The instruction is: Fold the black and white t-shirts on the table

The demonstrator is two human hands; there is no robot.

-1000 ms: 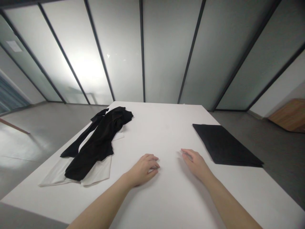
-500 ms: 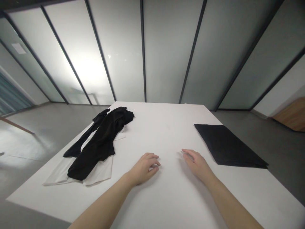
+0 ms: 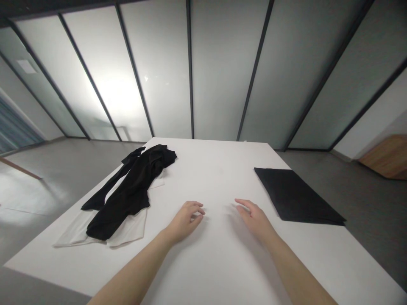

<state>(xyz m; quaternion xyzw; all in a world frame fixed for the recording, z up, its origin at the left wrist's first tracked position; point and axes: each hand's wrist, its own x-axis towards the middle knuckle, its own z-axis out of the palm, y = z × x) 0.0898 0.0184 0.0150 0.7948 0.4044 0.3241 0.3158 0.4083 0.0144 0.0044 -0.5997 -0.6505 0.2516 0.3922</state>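
Note:
My left hand [image 3: 186,218] hovers just over the white table [image 3: 219,254], fingers loosely curled and apart, holding nothing. My right hand [image 3: 252,216] is a short way to its right, fingers stretched forward, also holding nothing. A crumpled black garment [image 3: 133,190] lies at the left on top of a flat white garment [image 3: 130,231], nearest my left hand. A neatly folded black cloth [image 3: 295,195] lies flat at the right, close to my right hand.
Frosted glass panels with dark frames [image 3: 190,72] stand behind the table's far edge. Grey floor [image 3: 41,182] surrounds the table. A wooden piece of furniture [image 3: 386,156] sits at the far right.
Both hands have lifted slightly off the table and shifted a little to the left in view. The clothes have not moved.

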